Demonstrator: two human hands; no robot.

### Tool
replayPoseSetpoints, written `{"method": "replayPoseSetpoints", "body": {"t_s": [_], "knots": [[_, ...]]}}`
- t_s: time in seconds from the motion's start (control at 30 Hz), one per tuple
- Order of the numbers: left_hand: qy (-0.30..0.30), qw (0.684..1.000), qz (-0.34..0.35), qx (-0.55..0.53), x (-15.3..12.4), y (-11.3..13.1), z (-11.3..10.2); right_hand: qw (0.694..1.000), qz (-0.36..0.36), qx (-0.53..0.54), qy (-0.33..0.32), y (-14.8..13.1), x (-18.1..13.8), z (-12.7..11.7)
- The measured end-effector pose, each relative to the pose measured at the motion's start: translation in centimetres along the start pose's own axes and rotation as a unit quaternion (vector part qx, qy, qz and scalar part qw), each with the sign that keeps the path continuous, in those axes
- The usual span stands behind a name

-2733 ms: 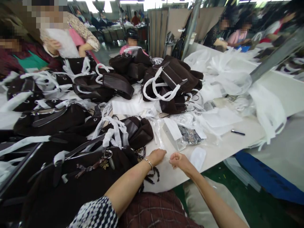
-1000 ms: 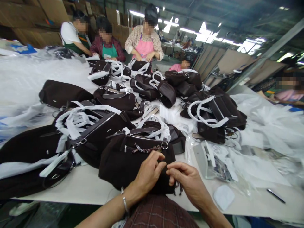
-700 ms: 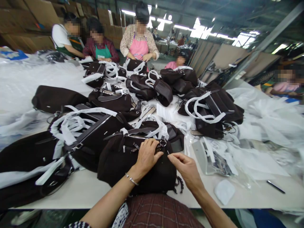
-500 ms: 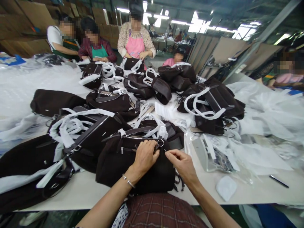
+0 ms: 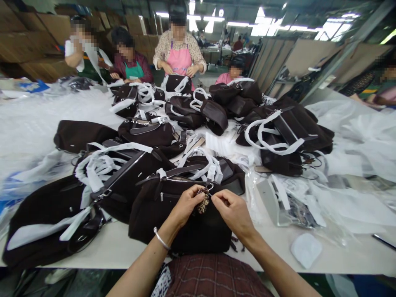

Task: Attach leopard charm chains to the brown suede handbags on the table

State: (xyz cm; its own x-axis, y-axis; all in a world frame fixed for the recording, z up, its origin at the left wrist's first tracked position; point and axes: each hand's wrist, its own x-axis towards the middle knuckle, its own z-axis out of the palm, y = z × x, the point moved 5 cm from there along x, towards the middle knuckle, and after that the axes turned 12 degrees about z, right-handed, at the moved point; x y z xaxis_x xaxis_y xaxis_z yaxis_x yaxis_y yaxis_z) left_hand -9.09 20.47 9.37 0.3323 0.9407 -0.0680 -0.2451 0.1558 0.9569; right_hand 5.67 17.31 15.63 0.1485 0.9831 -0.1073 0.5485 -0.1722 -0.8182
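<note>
A dark brown handbag (image 5: 154,214) stands at the near edge of the white table (image 5: 117,247), its straps wrapped in white paper. My left hand (image 5: 185,205) is closed in a pinch on a small leopard-print charm (image 5: 203,203) that hangs from the bag's metal ring (image 5: 209,187). My right hand (image 5: 233,213) is closed too, its fingertips pinched at the same charm from the right. Both hands rest against the bag's front.
Several more brown handbags (image 5: 284,136) with white-wrapped handles cover the table. Clear plastic bags (image 5: 287,206) and a white pad (image 5: 306,249) lie to the right, with a dark pen (image 5: 383,242) beyond. Several people (image 5: 179,53) work at the far end.
The view swung left from the table's right side to the bag before me. My hands moved up the bag's front to the ring, and now both pinch the charm.
</note>
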Motion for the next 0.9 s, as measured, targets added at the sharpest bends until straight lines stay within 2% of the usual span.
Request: {"method": "replayPoseSetpoints", "body": {"t_s": [0.1, 0.2, 0.3, 0.43, 0.73, 0.9], "knots": [[0.009, 0.99, 0.069, 0.126, -0.3, 1.2, 0.1, 0.998, -0.019, -0.054, 0.012, -0.2, 0.7, 0.4], [0.033, 0.959, 0.134, 0.247, -0.9, 2.5, 0.2, 0.995, -0.028, -0.098, 0.015, -0.2, 1.3, 0.9], [0.057, 0.936, 0.182, 0.294, -1.3, 3.1, 0.1, 0.993, -0.033, -0.113, 0.02, -0.3, 1.6, 1.2], [0.063, 0.922, 0.207, 0.32, -1.6, 3.0, 0.1, 0.996, -0.02, -0.085, 0.024, -0.1, 1.3, 1.1], [0.072, 0.935, 0.198, 0.286, -1.9, 3.4, 0.4, 0.996, -0.033, -0.074, 0.041, 0.3, 1.3, 1.4], [0.057, 0.981, 0.071, 0.174, -0.5, 1.5, -0.1, 0.997, -0.048, -0.046, 0.031, 0.6, 1.6, 1.4]]}}
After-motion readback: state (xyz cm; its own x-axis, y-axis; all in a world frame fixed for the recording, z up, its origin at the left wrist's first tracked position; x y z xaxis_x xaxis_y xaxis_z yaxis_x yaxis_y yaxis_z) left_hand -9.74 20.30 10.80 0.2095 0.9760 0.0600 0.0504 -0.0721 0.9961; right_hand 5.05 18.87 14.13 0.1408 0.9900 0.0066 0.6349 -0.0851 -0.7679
